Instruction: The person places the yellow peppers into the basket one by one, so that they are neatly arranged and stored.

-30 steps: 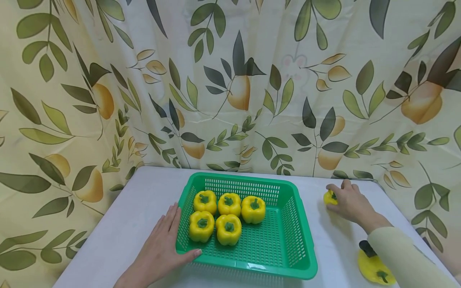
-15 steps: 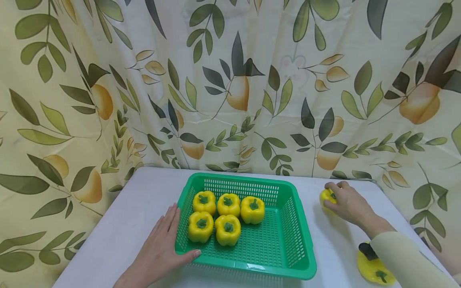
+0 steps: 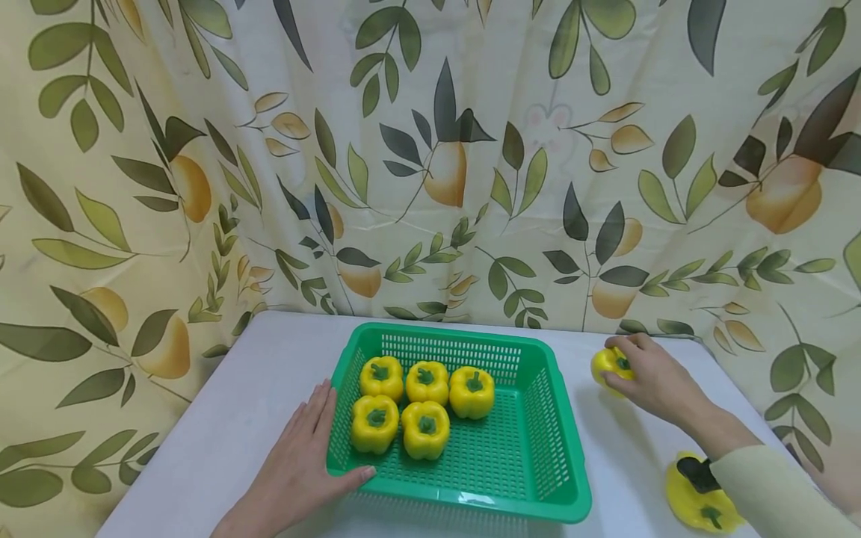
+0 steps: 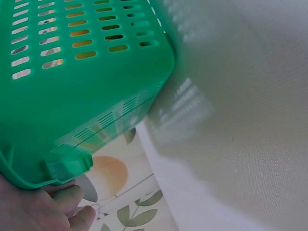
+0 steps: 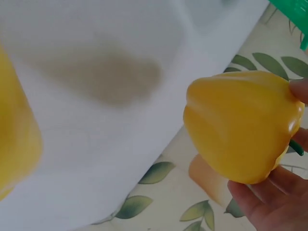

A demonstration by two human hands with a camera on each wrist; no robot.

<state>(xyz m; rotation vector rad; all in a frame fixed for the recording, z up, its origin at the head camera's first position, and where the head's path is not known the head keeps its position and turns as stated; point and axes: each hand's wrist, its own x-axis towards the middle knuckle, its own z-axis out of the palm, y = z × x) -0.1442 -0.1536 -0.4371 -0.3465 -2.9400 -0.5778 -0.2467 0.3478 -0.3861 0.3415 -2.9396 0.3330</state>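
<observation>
My right hand (image 3: 655,377) pinches a yellow bell pepper (image 3: 608,368) with a green stem, to the right of the green basket (image 3: 575,448). In the right wrist view the held pepper (image 5: 240,127) hangs above the white table, its shadow off to one side, with fingers and thumb at its stem end. Inside the basket several yellow bell peppers (image 3: 427,430) stand stem up on the left side. My left hand (image 3: 299,459) rests on the basket's left rim, fingers straight along it and thumb over the front rim.
Another yellow pepper (image 3: 699,508) lies at the lower right, partly covered by my sleeve (image 3: 780,486) and a dark item (image 3: 698,474) near it. A curtain (image 3: 430,164) printed with fruit and leaves hangs behind the white table (image 3: 282,351).
My right hand has lifted the pepper and shifted it slightly left, so more of the pepper shows. My left hand and the basket have stayed in place.
</observation>
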